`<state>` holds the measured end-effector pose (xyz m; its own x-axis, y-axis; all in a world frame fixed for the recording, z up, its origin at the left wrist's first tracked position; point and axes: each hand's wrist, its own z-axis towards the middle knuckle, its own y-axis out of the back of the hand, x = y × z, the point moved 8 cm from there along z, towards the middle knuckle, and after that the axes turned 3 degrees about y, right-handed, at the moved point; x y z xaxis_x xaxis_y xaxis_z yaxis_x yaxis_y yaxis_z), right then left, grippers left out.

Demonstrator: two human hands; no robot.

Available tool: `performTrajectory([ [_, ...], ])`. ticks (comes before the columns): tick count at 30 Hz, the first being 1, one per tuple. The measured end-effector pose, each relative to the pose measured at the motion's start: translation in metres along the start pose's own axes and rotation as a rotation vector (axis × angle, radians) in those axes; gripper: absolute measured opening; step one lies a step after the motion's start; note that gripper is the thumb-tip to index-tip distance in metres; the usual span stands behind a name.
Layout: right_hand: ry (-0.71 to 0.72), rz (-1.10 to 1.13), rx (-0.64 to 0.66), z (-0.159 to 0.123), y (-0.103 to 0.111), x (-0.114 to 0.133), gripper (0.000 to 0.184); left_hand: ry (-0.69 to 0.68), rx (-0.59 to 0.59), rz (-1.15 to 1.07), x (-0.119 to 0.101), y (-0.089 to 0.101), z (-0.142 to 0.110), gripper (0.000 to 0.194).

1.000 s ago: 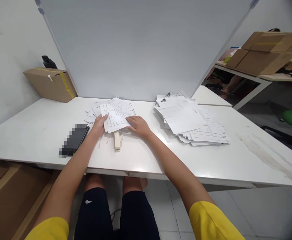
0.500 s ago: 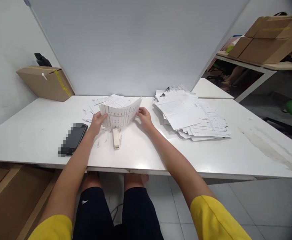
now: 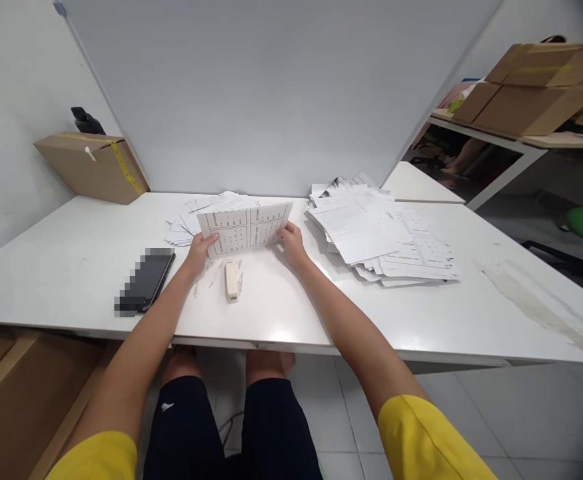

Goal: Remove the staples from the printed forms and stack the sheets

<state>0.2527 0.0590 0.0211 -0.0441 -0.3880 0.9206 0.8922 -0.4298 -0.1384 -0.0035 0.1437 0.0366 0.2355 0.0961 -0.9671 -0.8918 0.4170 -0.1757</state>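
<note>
A printed paper sheet (image 3: pixel 246 230), with boxed tables of text, is held up off the desk between my hands; whether it is one sheet or more I cannot tell. My left hand (image 3: pixel 202 252) pinches its left edge, thumb on the near face. At the right edge, my right hand (image 3: pixel 292 241) is closed on the paper, its fingertips partly hidden. Just in front of the sheet lies a cream-coloured stapler (image 3: pixel 232 281), with small scraps beside it. Behind the sheet sits a smaller spread of papers (image 3: pixel 184 223).
To the right lies a large untidy pile of papers (image 3: pixel 366 230). A dark phone-like device (image 3: pixel 148 280), partly pixelated, rests at the left. A cardboard box (image 3: pixel 88 167) stands in the back left corner, and a white partition (image 3: pixel 271 93) rises behind the desk (image 3: pixel 291 313).
The sheet has gone from curved to nearly flat, its right side shifting slightly right. Both hands keep hold of it; my right hand has moved a little right and down.
</note>
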Motion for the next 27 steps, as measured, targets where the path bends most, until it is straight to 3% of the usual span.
performTrajectory([
  [5,-0.064,-0.058,0.064,-0.002,-0.003,0.004,0.011,0.032,-0.059,-0.01,0.004,0.006,0.004,0.057],
  [9,-0.137,-0.12,0.14,0.0,-0.001,0.012,0.009,0.153,-0.085,-0.085,0.008,0.012,0.005,0.059],
  [14,-0.265,0.083,0.219,-0.005,0.0,0.021,0.014,0.265,0.125,-0.256,-0.002,-0.008,-0.004,0.061],
  [19,-0.527,0.088,0.488,-0.026,-0.014,0.006,0.022,0.358,0.241,-0.292,-0.001,-0.024,-0.012,0.061],
  [24,-0.597,-0.013,0.713,-0.036,-0.016,0.02,0.021,0.386,0.341,-0.163,0.001,-0.031,-0.019,0.06],
  [27,-0.546,-0.048,0.676,-0.055,-0.005,0.045,0.021,0.261,0.464,0.115,-0.008,-0.043,-0.029,0.052],
])
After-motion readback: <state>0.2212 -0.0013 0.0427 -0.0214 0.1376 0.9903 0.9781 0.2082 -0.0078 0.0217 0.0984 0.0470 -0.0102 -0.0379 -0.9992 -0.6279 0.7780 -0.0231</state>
